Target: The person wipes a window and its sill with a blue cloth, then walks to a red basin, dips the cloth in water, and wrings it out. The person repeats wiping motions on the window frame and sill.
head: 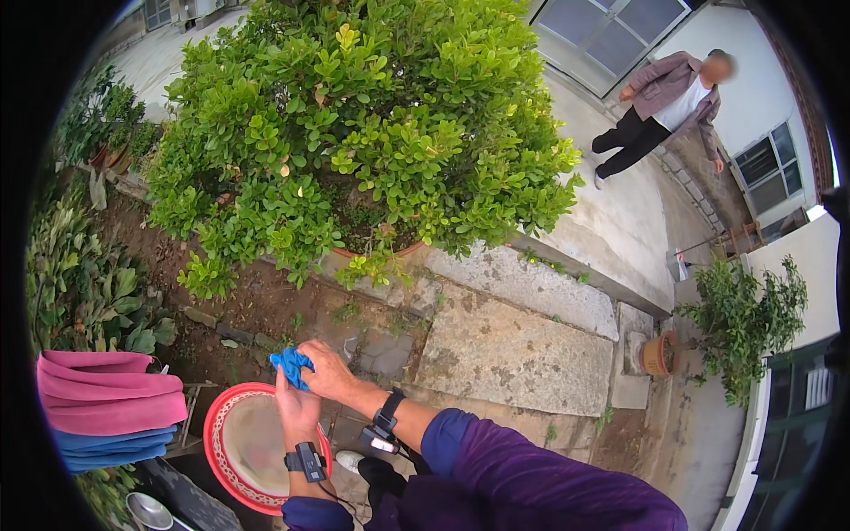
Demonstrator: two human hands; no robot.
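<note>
A crumpled blue cloth (291, 367) is bunched between my two hands. My right hand (327, 370) grips it from above and the right. From below, my left hand (296, 406) supports it with the palm turned up and the fingers partly hidden behind the fabric. Both hands are over the far edge of a round plastic basin (214, 451) with a red rim and a white patterned band. Cloudy liquid seems to fill the basin, and my left forearm covers part of it. Each wrist wears a strapped black device.
Folded pink cloth (109, 395) and blue cloth (119, 448) hang at the left, above a metal ladle (149, 511). A large leafy shrub (372, 126) in a pot stands ahead. Stone slabs (518, 352) step up rightward, where a person (677, 106) walks. A potted plant (657, 354) sits at right.
</note>
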